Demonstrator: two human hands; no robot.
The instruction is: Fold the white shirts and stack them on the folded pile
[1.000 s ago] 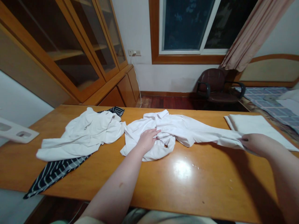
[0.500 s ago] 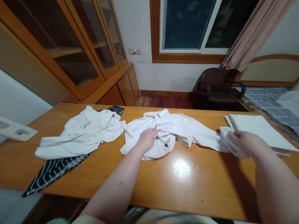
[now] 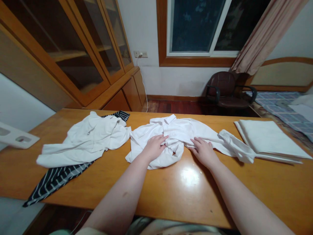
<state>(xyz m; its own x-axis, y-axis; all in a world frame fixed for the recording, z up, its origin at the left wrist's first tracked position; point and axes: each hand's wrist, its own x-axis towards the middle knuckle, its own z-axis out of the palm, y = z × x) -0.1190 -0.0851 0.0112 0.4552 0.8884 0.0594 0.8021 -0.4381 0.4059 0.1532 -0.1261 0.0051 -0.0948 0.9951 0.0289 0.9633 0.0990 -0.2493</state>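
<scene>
A white collared shirt (image 3: 176,130) lies crumpled on the wooden table (image 3: 171,195), its collar at the far side. One sleeve stretches out to the right, with the cuff (image 3: 242,151) near a folded white stack. My left hand (image 3: 154,147) rests on the shirt's front, fingers extended over the cloth. On the near edge of the outstretched sleeve, by the shoulder, my right hand (image 3: 204,151) lies with fingers spread, touching the fabric. Neither hand grips the cloth visibly.
Left of the shirt lies a rumpled white garment (image 3: 90,137) over a black-and-white striped cloth (image 3: 61,176). The folded white stack (image 3: 271,137) sits at the right. A white plastic piece (image 3: 18,138) juts in at far left. Beyond the table stands a chair (image 3: 225,89).
My right hand has let go of the sleeve's cuff and moved left, to the upper sleeve. The cuff now lies on the table. My left hand has stayed in place.
</scene>
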